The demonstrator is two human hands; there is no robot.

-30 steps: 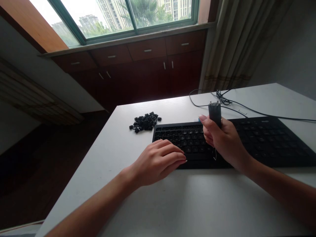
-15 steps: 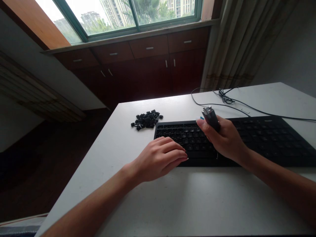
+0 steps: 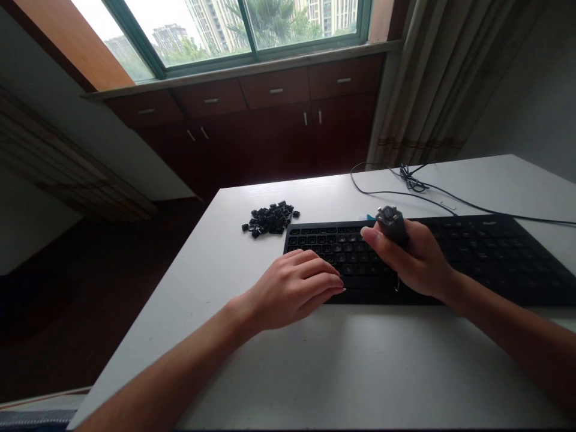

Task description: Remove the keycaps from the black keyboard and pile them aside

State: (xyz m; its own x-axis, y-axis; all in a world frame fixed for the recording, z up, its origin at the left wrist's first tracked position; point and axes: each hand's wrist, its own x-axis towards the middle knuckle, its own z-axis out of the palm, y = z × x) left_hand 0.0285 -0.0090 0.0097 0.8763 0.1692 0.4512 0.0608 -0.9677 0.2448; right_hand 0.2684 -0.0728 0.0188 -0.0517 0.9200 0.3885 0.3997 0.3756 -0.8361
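Observation:
A black keyboard (image 3: 472, 252) lies across the white table (image 3: 315, 372). My left hand (image 3: 292, 288) rests on its front left corner with the fingers stretched out flat. Over the left half of the keyboard, my right hand (image 3: 414, 258) is closed round a small dark grey tool (image 3: 392, 223). The tool's head pokes out above my thumb and tilts forward, and a thin wire loop hangs below my palm. A heap of loose black keycaps (image 3: 271, 219) sits on the table just left of the keyboard's far corner.
A black cable (image 3: 405, 180) curls on the table behind the keyboard and runs off to the right. The table's left edge drops to a dark floor. Wooden cabinets (image 3: 270, 120) under a window stand beyond, and a curtain (image 3: 432, 78) hangs at the right.
My right hand has lowered towards the keyboard and tipped the tool from upright to leaning forward. My left hand has stayed where it was.

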